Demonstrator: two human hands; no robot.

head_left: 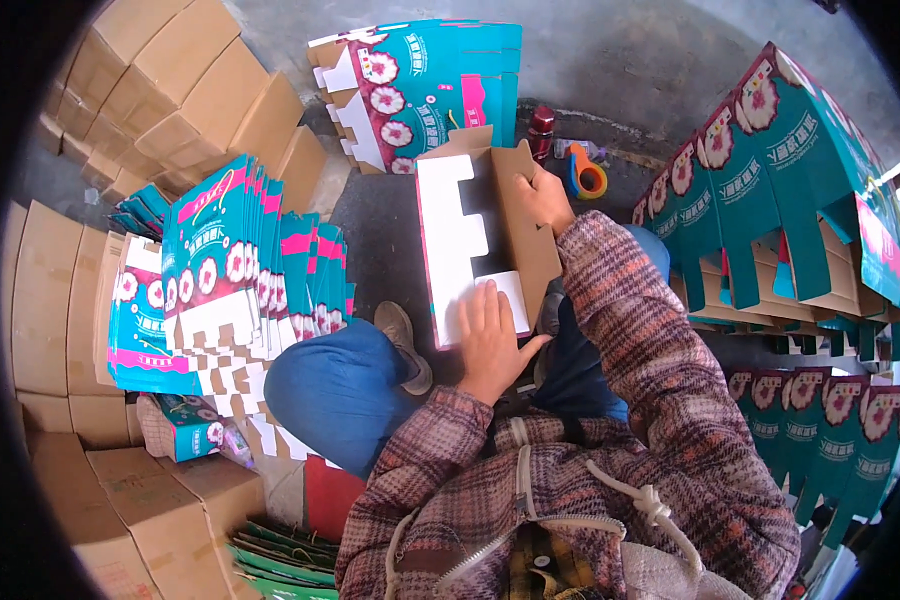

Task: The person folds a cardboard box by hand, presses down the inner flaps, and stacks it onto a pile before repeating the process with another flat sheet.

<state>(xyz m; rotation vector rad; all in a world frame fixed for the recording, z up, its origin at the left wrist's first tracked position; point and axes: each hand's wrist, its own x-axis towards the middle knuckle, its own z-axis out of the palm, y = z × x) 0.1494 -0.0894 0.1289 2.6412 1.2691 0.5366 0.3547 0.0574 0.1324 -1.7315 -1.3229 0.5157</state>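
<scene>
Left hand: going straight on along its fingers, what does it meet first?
The left hand would probably meet the notched white flap of the open carton first, though depth is unclear.

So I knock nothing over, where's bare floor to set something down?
The floor between the folded stack and your box is bare, bounded below by your left shoe. It's crowded right, with teal boxes, and beyond your right hand, with a bottle and orange ring.

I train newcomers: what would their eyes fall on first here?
Likely the open carton at the centre, its white flaps bright, left hand flat on one, right hand gripping its edge. Then the teal boxes at right and flat teal cartons at left.
</scene>
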